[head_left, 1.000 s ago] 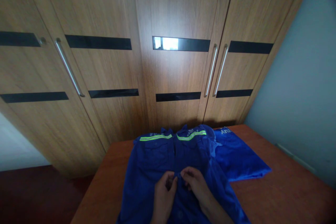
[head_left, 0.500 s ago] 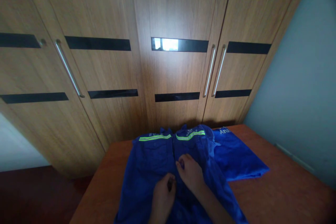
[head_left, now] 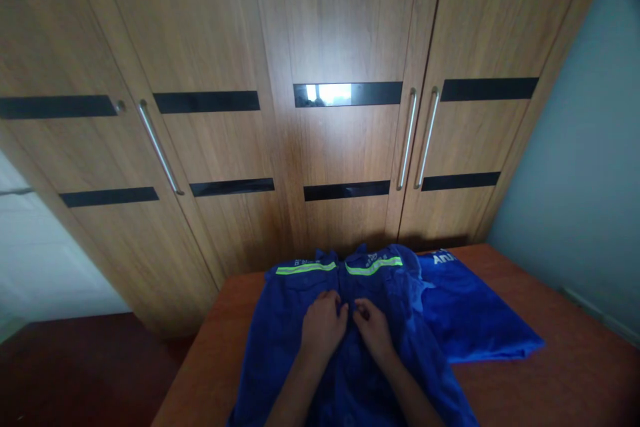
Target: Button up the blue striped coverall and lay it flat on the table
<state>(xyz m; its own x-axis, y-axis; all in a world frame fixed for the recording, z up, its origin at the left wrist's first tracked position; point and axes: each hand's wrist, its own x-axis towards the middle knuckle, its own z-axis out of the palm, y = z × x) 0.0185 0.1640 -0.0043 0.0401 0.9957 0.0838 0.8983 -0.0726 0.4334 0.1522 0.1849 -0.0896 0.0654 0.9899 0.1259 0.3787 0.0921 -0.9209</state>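
The blue jacket (head_left: 275, 333) lies at six o'clock on the reddish surface (head_left: 200, 373), with the left hand (head_left: 323, 327) and right hand (head_left: 374, 330) just apart over its front, fingers curled; whether they pinch cloth, I cannot tell. An uneven tug could skew its front edges or ruck the soft cloth, and a sideways pull could disturb the folded blue garment (head_left: 475, 313) at four o'clock.

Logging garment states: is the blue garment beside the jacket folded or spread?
Folded: the blue garment lies as a compact, straight-edged stack.
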